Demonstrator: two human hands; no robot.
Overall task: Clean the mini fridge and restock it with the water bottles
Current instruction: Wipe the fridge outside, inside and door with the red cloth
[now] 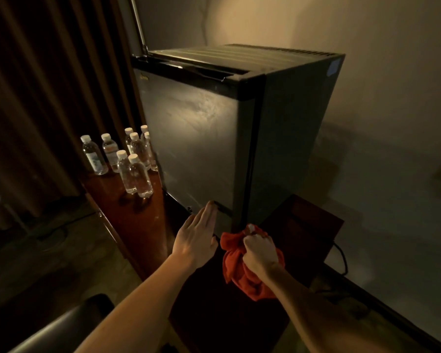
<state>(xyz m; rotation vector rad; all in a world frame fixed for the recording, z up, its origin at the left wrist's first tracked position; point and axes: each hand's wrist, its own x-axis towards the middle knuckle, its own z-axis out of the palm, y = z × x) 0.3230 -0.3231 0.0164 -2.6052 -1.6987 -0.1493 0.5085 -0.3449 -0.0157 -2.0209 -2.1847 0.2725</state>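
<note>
- A dim room that looks like a hotel guest room, lit with warm light.
- A small black mini fridge (201, 138) stands with its door closed on a polished dark wood table (138, 220) against a plain pale wall (367, 123).
- A cluster of small water bottles (127, 159) with white caps stands on the table just beside the fridge, as guest supplies would.
- Heavy dark curtains (36, 98) hang to the floor at the left.
- A dark padded seat (69, 324) shows at the bottom edge.
</note>
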